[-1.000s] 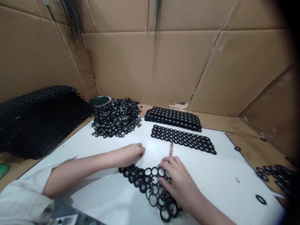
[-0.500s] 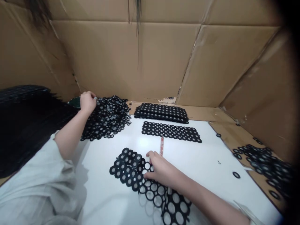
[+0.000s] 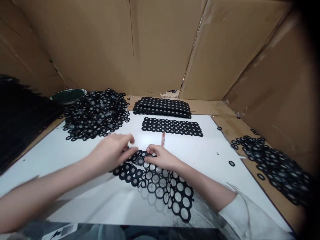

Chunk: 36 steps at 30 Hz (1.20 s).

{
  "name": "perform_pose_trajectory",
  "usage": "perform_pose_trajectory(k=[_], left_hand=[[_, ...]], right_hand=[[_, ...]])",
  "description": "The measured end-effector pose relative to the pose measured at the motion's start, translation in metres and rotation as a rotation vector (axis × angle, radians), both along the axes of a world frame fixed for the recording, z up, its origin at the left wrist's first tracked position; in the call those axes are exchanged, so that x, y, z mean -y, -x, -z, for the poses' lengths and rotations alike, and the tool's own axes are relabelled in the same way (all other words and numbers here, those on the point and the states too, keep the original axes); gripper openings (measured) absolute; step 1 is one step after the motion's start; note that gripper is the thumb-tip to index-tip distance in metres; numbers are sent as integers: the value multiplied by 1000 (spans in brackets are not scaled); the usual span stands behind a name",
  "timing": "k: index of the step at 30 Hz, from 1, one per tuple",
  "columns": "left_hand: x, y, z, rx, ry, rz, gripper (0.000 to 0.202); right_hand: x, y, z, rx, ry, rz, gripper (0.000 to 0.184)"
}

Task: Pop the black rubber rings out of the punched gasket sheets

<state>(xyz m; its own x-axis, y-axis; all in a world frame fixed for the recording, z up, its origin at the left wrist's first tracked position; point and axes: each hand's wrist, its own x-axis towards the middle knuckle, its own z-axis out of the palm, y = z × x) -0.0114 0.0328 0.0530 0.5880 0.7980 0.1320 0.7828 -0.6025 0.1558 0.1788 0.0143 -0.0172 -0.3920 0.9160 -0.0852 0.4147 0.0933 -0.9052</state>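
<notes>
On a white worktop (image 3: 242,186) walled with brown cardboard (image 3: 160,60), my right grip (image 3: 161,158) pinches the black lattice sheet of joined rings (image 3: 159,182) at six o'clock, my left grip (image 3: 110,150) parted near its ten-o'clock end, the slim clear tube (image 3: 163,139) beyond bearing illegible red marks.

The strip (image 3: 172,126) lies on the table (image 3: 195,150); behind it, the stack (image 3: 162,107), then the wall (image 3: 155,60); left of it, the left pile (image 3: 97,115), then the bowl (image 3: 65,103) and bundle (image 3: 22,123); before it, the pen (image 3: 163,140), both hands (image 3: 160,156) and the net (image 3: 160,181); before it and rightward, a ring (image 3: 232,163), then the right pile (image 3: 277,163).
</notes>
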Motion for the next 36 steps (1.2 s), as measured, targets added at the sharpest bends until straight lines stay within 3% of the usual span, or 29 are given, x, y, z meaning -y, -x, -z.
perform_pose_trajectory(k=[3,7,15,17,20,22,26,30,36], left_hand=[[26,-12,23,49,221,-3,32],[27,-14,35,225,416,-37,27],[21,-15,50,403,528,-36,11],[11,-9,49,457,500,-89,14],[-6,4,41,569,223,-362,17],[-9,9,36,581,131,-436,18],[7,-1,41,440,294,-224,14],[22,-12,53,404,313,-179,12],[25,-13,58,368,353,-53,20]], right_hand=[[5,3,-4,-148,43,2,10],[13,11,-4,-248,154,8,7],[18,19,15,-294,112,36,7],[19,18,16,-236,101,78,7],[18,16,14,-183,173,115,8],[16,16,12,-188,289,84,15],[13,18,10,-188,333,41,24],[16,21,8,-244,192,51,16],[17,23,6,-263,49,106,12]])
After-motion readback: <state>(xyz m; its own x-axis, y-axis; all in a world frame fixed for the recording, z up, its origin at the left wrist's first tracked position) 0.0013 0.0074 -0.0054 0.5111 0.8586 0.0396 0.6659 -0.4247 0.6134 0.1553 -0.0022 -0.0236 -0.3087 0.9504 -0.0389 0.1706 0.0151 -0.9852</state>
